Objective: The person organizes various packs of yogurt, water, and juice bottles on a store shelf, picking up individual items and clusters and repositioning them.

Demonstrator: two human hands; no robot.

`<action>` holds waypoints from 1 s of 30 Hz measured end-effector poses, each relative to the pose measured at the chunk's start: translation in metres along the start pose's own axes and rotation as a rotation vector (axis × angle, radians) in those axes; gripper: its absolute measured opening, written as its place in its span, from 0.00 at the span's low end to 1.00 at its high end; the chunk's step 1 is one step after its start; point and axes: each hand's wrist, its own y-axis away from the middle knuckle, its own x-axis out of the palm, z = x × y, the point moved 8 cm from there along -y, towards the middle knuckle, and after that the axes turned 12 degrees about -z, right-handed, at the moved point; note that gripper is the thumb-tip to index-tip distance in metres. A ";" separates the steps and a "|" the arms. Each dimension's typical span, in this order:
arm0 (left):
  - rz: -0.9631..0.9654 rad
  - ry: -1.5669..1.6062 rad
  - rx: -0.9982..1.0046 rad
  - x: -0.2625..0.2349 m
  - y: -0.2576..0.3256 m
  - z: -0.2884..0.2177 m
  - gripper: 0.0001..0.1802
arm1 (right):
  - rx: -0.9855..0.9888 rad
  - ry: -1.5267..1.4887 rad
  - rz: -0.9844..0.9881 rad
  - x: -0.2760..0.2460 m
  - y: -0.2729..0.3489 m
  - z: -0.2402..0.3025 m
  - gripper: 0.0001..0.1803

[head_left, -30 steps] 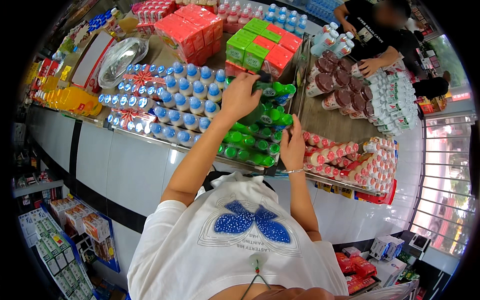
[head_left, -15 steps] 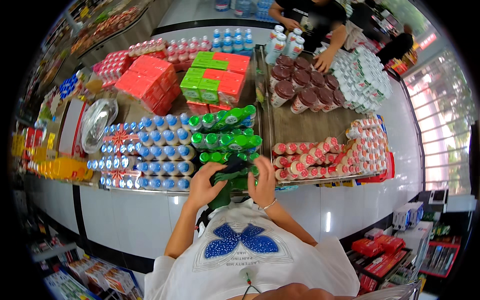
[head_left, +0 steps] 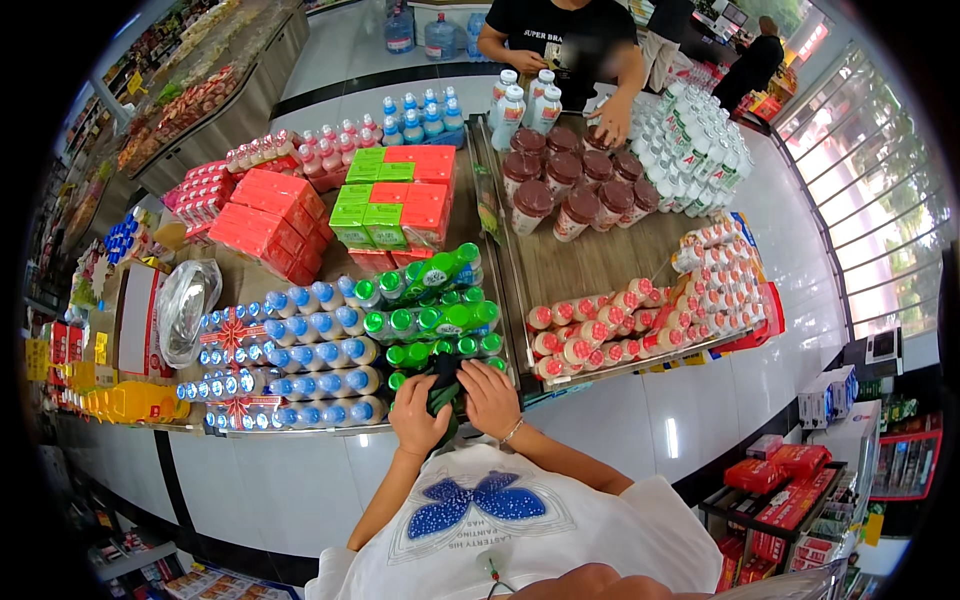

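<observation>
At the near edge of the display table, my left hand (head_left: 420,412) and my right hand (head_left: 489,400) close from either side on a dark green and black bunched item (head_left: 444,388). It looks like soft cloth, but its kind is hard to make out and my fingers hide part of it. Just beyond my hands are rows of green-capped bottles (head_left: 430,322) in shrink-wrapped packs. To their left stand rows of blue-capped bottles (head_left: 322,355), some tied with red ribbon. My right hand wears a thin bracelet.
Stacked red cartons (head_left: 270,222) and green-and-red cartons (head_left: 392,200) stand farther back. On the right-hand table are brown-lidded cups (head_left: 580,190), red-capped bottles (head_left: 600,325) and white bottle packs (head_left: 700,150). A person in black (head_left: 560,45) touches the cups. A goods rack (head_left: 770,510) stands at lower right.
My hands have drawn closer together around the dark item, with the right hand's raised fingers lowered onto it. The view has shifted. The person opposite still has a hand at the cups.
</observation>
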 end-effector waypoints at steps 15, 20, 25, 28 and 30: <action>-0.035 -0.018 0.018 0.001 0.005 0.005 0.25 | -0.005 0.012 -0.010 0.000 0.000 0.002 0.23; -0.028 -0.009 0.011 0.001 0.003 0.004 0.25 | -0.004 0.009 -0.007 0.000 0.000 0.002 0.22; -0.043 -0.007 0.022 0.000 0.001 0.001 0.25 | -0.005 -0.001 -0.022 -0.002 -0.001 0.001 0.22; -0.041 -0.006 0.021 0.000 0.002 0.001 0.25 | 0.000 -0.001 -0.014 -0.002 -0.001 0.001 0.22; -0.039 -0.009 0.020 0.001 0.003 0.002 0.25 | 0.006 0.003 -0.011 0.000 0.001 0.000 0.22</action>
